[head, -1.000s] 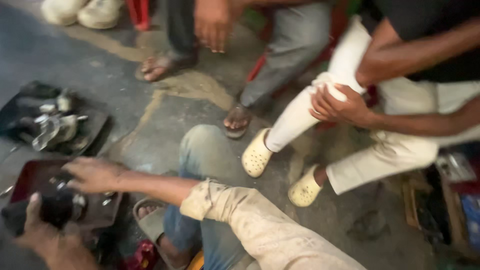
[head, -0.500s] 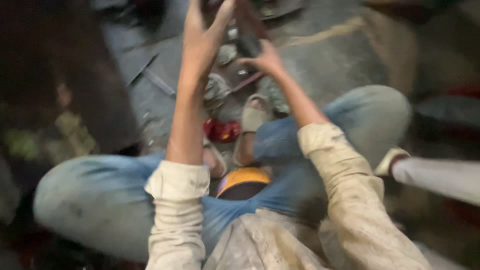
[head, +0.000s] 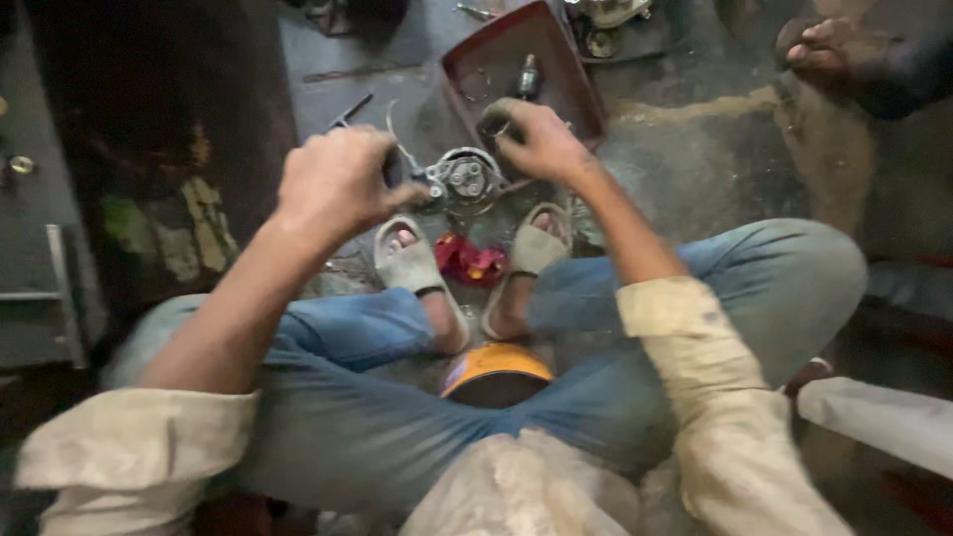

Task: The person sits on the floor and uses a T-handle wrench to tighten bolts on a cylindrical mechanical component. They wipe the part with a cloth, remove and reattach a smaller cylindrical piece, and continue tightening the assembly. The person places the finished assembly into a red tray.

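The round metal part [head: 465, 181] sits on the floor [head: 695, 169] between the left hand [head: 338, 184] and the right hand [head: 536, 139]. The tray [head: 566, 79] lies behind it, holding a small cylinder [head: 528, 75]. The rag [head: 470, 263] lies between the two sandals [head: 409, 260], nearer the person.

Floor workshop — parts tray [head: 566, 84], grime

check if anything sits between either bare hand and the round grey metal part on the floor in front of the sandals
Nothing visible does. The left hand is closed on a thin tool that reaches the left edge of the round grey metal part. The right hand rests curled at its upper right edge, over the rim of the dark red metal tray. No object lies between them.
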Demonstrator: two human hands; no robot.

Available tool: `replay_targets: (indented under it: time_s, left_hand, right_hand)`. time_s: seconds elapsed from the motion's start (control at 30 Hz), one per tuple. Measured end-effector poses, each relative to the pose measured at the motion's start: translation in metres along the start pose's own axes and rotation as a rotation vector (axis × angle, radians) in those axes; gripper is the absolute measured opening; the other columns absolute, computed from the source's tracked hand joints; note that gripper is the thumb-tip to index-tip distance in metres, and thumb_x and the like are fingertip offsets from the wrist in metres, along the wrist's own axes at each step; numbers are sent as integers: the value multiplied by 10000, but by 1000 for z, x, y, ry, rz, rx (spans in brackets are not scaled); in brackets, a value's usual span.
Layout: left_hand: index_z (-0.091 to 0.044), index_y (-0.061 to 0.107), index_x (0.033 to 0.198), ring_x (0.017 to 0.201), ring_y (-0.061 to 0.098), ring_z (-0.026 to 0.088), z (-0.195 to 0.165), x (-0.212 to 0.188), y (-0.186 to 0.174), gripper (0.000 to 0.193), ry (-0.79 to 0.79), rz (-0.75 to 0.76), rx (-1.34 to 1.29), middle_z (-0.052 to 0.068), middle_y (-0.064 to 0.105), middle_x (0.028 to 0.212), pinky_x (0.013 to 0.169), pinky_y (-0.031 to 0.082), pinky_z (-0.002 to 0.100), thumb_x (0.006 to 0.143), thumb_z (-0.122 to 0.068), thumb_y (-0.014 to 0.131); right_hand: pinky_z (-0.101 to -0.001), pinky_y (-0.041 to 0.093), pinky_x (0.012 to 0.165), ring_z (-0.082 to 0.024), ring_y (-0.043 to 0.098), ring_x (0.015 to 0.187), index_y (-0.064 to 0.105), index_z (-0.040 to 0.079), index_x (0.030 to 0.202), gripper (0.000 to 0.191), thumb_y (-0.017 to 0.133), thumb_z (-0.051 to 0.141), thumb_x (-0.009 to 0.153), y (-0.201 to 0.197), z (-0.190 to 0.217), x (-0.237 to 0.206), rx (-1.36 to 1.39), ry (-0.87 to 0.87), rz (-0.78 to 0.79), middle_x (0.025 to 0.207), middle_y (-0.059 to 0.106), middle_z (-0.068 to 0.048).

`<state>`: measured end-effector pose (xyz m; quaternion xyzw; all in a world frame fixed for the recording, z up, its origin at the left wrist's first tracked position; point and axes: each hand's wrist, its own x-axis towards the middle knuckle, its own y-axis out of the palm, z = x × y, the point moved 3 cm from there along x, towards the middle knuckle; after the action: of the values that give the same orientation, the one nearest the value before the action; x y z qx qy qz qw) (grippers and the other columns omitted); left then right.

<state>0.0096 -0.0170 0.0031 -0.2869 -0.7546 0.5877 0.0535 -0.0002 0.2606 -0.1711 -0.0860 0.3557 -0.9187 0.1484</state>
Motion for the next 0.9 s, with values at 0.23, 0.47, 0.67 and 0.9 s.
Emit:
replay_targets:
  time_s: [0.23, 0.47, 0.67, 0.9]
  left_hand:
    - [-113, 717, 996, 893, 725, 370, 18, 9, 1, 573, 52, 251, 79, 147, 740, 960, 747, 578, 505, 698, -582, 857]
    - [-62, 760, 1003, 915, 747, 371, 25, 14, 43, 622, 61, 325, 138, 185, 747, 998, 770, 605, 490, 685, -586, 871]
    - [-78, 773, 1013, 875, 759, 350, 28, 23, 68, 574, 33, 292, 123, 156, 750, 996, 707, 614, 507, 736, -577, 843]
    - [-81, 769, 1044, 907, 756, 342, 32, 26, 79, 597, 18, 350, 136, 151, 750, 1032, 698, 614, 529, 745, -593, 831]
  right_hand:
    - [-522, 523, 785, -409, 662, 945, 663, 78, 1137, 365, 775, 159, 799, -15, 108, 4, -370, -134, 392, 1053, 629, -151]
    - [-503, 536, 768, -399, 671, 939, 642, 31, 1155, 407, 748, 109, 770, -8, 115, 7, -411, -244, 323, 1099, 625, -179]
    - [-494, 537, 776, -396, 662, 923, 652, 41, 1125, 354, 789, 196, 837, -17, 127, 13, -343, -178, 213, 1033, 647, -159]
    - [-470, 535, 796, -358, 641, 970, 614, 24, 1000, 338, 804, 167, 759, 11, 149, 15, -461, -200, 214, 990, 618, -147]
